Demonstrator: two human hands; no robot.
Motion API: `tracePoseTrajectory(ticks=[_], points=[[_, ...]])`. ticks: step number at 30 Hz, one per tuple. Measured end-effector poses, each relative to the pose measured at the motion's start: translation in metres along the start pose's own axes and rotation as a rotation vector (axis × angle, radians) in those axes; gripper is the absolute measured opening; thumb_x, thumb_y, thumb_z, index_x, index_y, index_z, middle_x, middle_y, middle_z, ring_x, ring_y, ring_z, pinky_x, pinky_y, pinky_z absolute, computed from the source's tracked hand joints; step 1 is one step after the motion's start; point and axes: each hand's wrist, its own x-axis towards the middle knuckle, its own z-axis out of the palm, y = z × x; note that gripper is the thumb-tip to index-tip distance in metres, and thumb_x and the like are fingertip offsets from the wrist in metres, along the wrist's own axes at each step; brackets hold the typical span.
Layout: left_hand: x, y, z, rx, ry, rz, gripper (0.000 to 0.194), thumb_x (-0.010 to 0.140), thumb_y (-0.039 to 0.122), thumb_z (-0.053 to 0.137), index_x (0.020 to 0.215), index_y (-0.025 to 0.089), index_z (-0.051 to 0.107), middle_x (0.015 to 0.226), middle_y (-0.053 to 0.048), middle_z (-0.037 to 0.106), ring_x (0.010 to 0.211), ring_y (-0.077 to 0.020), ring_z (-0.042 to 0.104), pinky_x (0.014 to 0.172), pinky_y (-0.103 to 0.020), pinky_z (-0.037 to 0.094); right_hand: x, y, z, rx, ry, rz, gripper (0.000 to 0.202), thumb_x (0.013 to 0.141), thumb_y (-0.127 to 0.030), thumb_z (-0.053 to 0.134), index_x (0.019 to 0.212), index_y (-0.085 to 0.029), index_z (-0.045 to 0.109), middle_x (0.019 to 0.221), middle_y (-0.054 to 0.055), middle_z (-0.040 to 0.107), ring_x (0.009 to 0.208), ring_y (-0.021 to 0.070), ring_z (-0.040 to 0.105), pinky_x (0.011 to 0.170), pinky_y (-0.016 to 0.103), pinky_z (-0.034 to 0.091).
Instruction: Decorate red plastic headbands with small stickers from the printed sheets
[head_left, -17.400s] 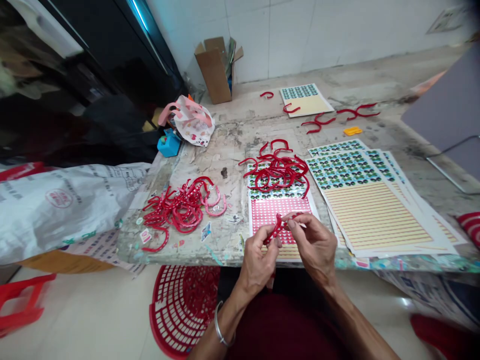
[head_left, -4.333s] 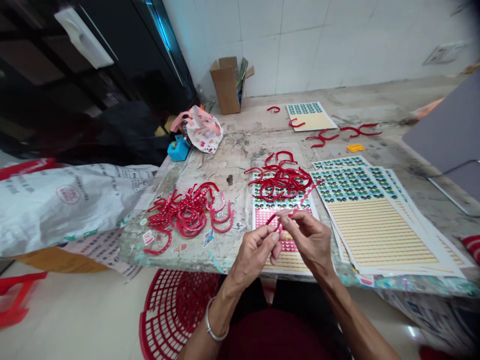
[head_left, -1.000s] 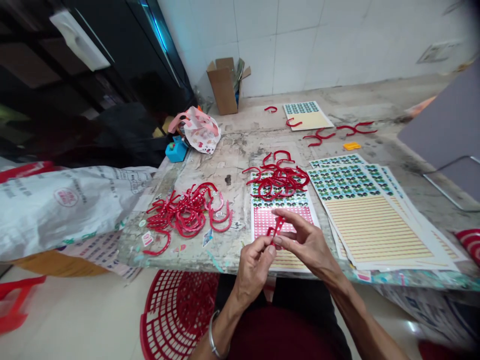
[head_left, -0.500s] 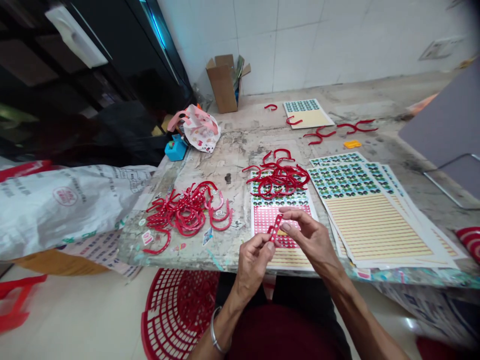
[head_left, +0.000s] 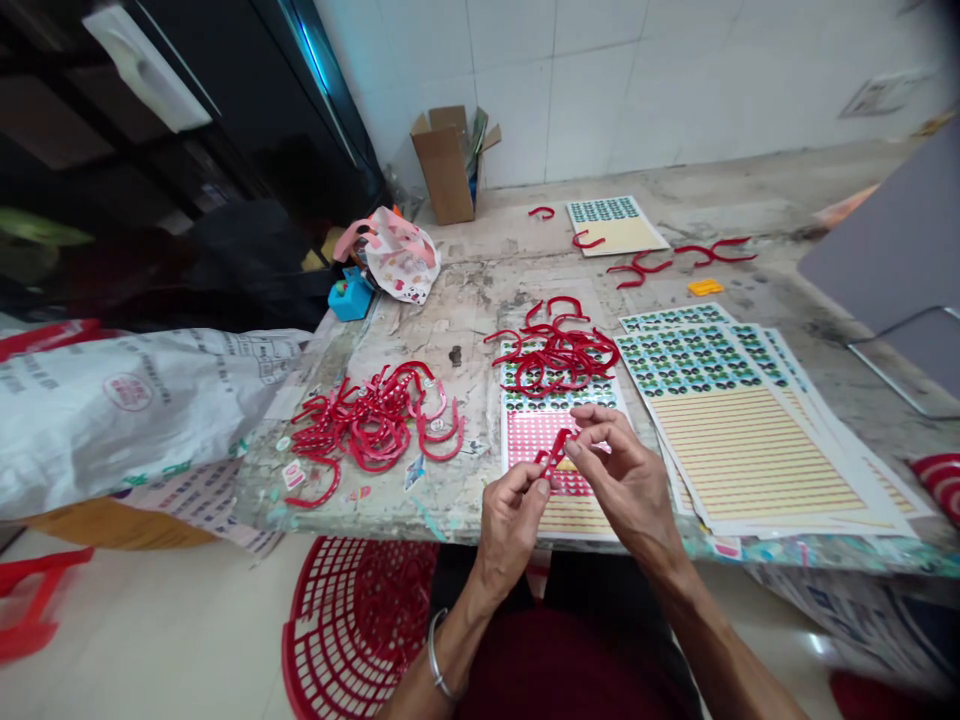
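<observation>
A thin red headband with white dots is held up in front of me. My left hand pinches its near end between thumb and fingers. At its far end, the thumb and forefinger of my right hand close on it, the other fingers curled loosely. Below my hands lies a sheet of pink and red dotted strips, partly covered by them. Behind it, a tangled pile of plain red headbands rests on printed paper. To the left sits another pile of headbands, many with white dots.
Stacked printed sticker sheets lie on the right of the worn table. At the back stand a cardboard box and a patterned bag, with a blue container nearby. A red plastic basket is below the front edge.
My right thumb and forefinger have moved onto the far end of the headband, which has turned slightly. My left hand keeps its pinch almost in place.
</observation>
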Motion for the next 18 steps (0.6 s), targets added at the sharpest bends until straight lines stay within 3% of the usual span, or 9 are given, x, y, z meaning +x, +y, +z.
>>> tracePoseTrajectory(ticks=[5,13,18], points=[[0.000,-0.005,0.003,-0.021,0.045,-0.028,0.027,0.088,0.036,0.047,0.073,0.015,0.054,0.067,0.001,0.050,0.063,-0.0099,0.043,0.061,-0.021,0.035,0.000,0.011,0.003,-0.018,-0.012,0.053,0.014,0.079,-0.029,0.060,0.070,-0.018,0.057,0.108,0.009,0.054,0.107,0.0221,0.049,0.068,0.026,0.049],[-0.002,-0.009,0.003,-0.007,0.118,-0.020,0.030,0.088,0.037,0.048,0.068,0.015,0.051,0.061,0.003,0.040,0.058,-0.0087,0.036,0.056,-0.020,0.032,-0.004,0.018,0.009,0.071,-0.027,0.150,0.016,0.080,-0.032,0.059,0.073,-0.018,0.055,0.102,0.008,0.057,0.098,0.0195,0.052,0.065,0.024,0.048],[-0.003,-0.011,0.001,-0.017,0.108,-0.035,0.029,0.088,0.037,0.047,0.070,0.015,0.052,0.065,0.001,0.044,0.063,-0.0102,0.040,0.061,-0.021,0.034,-0.003,0.022,-0.001,0.137,0.063,0.241,0.022,0.076,-0.036,0.065,0.086,-0.020,0.054,0.104,0.007,0.057,0.096,0.0196,0.053,0.070,0.029,0.052]])
